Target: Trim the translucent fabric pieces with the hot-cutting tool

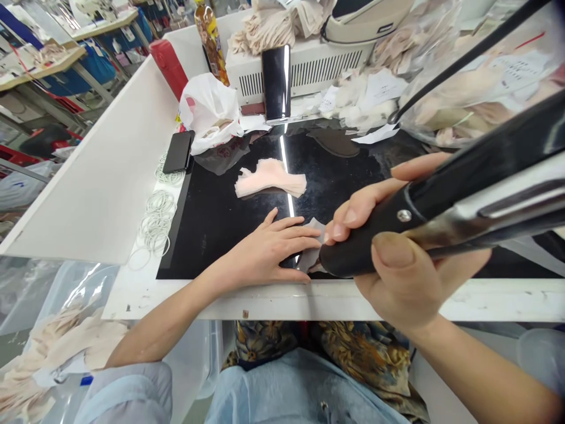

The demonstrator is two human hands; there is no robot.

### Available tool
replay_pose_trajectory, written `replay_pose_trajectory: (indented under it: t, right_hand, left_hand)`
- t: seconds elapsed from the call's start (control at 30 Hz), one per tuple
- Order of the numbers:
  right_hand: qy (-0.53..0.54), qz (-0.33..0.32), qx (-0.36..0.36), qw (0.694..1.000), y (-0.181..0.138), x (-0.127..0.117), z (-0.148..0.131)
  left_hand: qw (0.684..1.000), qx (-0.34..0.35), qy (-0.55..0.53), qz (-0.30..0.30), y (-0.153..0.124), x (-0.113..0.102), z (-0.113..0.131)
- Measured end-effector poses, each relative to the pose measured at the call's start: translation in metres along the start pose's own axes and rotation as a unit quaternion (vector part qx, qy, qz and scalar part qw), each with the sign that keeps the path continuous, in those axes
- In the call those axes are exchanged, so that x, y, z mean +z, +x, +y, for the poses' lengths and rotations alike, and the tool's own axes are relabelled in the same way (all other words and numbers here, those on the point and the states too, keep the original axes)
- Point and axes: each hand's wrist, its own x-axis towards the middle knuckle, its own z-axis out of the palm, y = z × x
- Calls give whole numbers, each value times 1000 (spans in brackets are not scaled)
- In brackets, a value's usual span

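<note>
My left hand (269,250) lies flat with fingers spread on a black glossy work surface (216,218), its fingertips resting on a small pale piece of fabric (314,227) at the front edge. My right hand (392,259) is wrapped round the thick black handle (424,218) of a large tool that runs up to the right; its rounded end sits just above the fabric piece. A stack of pink fabric pieces (269,178) lies farther back on the black surface.
A white table (106,171) carries rubber bands (156,221), a black phone (178,152), a white plastic bag (207,109), a second upright phone (276,82) and a white machine (318,68). Bags of beige fabric (477,88) sit at right; a clear bin of fabric (53,341) at lower left.
</note>
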Motion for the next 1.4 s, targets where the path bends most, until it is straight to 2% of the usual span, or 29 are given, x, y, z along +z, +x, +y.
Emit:
replay_pose_trajectory:
  t: [0.2,0.3,0.4,0.5,0.57,0.73,0.93,1.1,1.4]
  right_hand:
    - [-64,-44,-11,997,-4,1,-4]
    - [-37,-38,0,999,-1,0,-7]
    - [-5,3,6,1000,10,-6,-7]
    - [-24,88,-34,995,25,-15,-6]
    - [-33,111,-59,992,34,-20,-4]
    - [-49,104,-59,992,39,-29,4]
    - [-60,105,-51,991,36,-33,1]
    - [-73,94,-58,991,35,-31,-5]
    - [-94,75,-58,991,31,-31,1]
  left_hand:
    - [1000,-5,5,2,0,0,1]
    - [1000,-1,10,-1,0,0,1]
    - [1000,5,21,-13,-1,-2,1]
    - [999,21,29,-4,-1,-2,1]
    - [999,32,30,11,-1,-1,1]
    - [998,31,39,29,8,4,5]
    - [998,27,49,14,17,8,9]
    - [998,31,55,7,16,11,6]
    - [998,29,58,8,14,11,5]
